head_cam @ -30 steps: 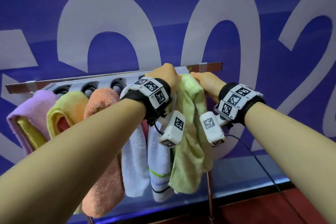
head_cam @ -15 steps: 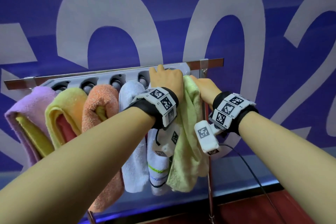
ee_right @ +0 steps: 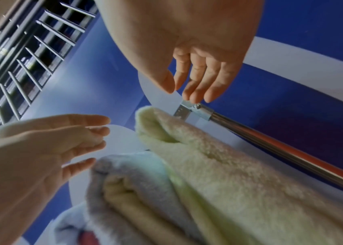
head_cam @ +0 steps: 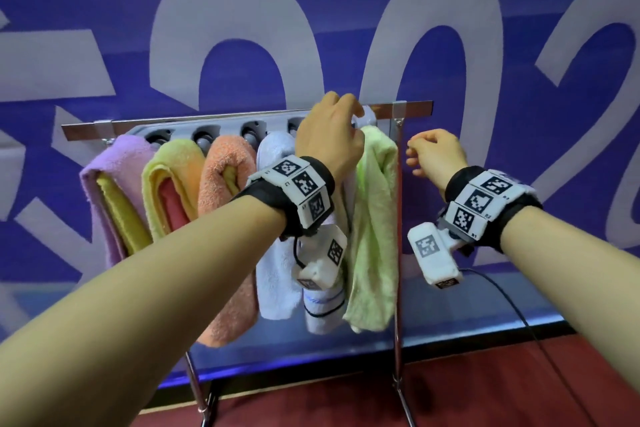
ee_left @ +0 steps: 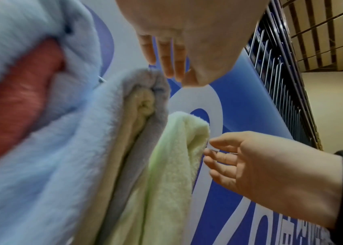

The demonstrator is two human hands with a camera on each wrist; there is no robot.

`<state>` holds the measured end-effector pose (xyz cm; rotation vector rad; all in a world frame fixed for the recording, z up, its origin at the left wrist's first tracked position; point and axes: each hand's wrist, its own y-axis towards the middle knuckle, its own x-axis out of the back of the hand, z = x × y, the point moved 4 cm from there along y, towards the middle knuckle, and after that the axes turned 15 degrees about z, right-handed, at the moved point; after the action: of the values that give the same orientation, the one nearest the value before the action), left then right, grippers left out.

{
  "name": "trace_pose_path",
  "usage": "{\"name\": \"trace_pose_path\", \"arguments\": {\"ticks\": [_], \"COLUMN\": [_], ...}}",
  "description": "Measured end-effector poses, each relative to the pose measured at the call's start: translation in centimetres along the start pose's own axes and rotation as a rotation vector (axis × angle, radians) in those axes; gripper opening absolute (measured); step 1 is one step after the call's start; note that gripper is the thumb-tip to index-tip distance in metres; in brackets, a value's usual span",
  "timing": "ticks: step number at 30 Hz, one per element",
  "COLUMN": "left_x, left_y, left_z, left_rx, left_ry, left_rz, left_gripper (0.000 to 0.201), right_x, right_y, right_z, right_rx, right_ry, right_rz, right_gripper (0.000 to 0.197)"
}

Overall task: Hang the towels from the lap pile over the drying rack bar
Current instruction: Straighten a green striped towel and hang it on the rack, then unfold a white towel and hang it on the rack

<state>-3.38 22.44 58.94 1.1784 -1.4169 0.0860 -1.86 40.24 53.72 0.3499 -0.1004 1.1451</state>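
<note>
Now both hands hang free of the cloth. The left hand (head_cam: 330, 135) is raised just above the top of the drying rack (head_cam: 398, 218), fingers loosely extended and holding nothing; in the left wrist view its fingertips (ee_left: 167, 66) sit just above the folded tops of the towels. The right hand (head_cam: 434, 156) hovers to the right of the rack's upright post, fingers relaxed and slightly curled, also holding nothing. The light green towel (head_cam: 375, 218) is draped over the bar at the right end of the row, hanging down beside the post. To its left hang a white striped towel (head_cam: 323, 310), a pale blue towel (head_cam: 277, 270), an orange towel (head_cam: 225, 253), a yellow towel (head_cam: 173, 177) and a lilac towel (head_cam: 104, 177). Behind stands a blue wall (head_cam: 346, 10) with large white numerals.
</note>
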Motion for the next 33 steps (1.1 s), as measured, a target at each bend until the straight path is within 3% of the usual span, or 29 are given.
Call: {"name": "trace_pose_path", "arguments": {"ticks": [8, 10, 13, 18, 21, 29, 33], "left_x": [0.6, -0.2, -2.4, -7.9, -11.5, -21.1, -25.9], "left_y": [-8.8, -11.4, -15.5, -23.6, -28.4, -38.1, -41.2], "left_z": [5.2, 6.8, 9.2, 14.7, 18.7, 27.2, 30.9], "left_rx": [0.146, 0.202, 0.322, 0.495, 0.674, 1.079, 1.228], "left_ry": [-0.085, -0.086, -0.148, -0.209, -0.257, -0.384, -0.531], "left_rz": [-0.020, 0.017, 0.133, 0.315, 0.389, 0.527, 0.548], "left_gripper": [0.018, 0.017, 0.031, 0.045, 0.047, 0.043, 0.055], "right_x": [-6.8, -9.4, -13.8, -21.0, -24.5, -29.7, -31.4], "right_y": [-5.4, -7.1, -9.7, -14.7, -16.9, -20.3, -21.4], "right_z": [-2.8, -4.4, -7.8, -15.3, -21.6, -37.5, -43.7], "right_rx": [0.003, -0.022, -0.094, -0.245, -0.383, -0.780, -0.930], "right_ry": [0.197, 0.241, 0.276, 0.316, 0.314, 0.229, 0.262], "right_rz": [0.106, 0.118, 0.186, 0.304, 0.337, 0.292, 0.247], "right_gripper": [0.021, 0.026, 0.028, 0.035, 0.036, 0.034, 0.032]}}
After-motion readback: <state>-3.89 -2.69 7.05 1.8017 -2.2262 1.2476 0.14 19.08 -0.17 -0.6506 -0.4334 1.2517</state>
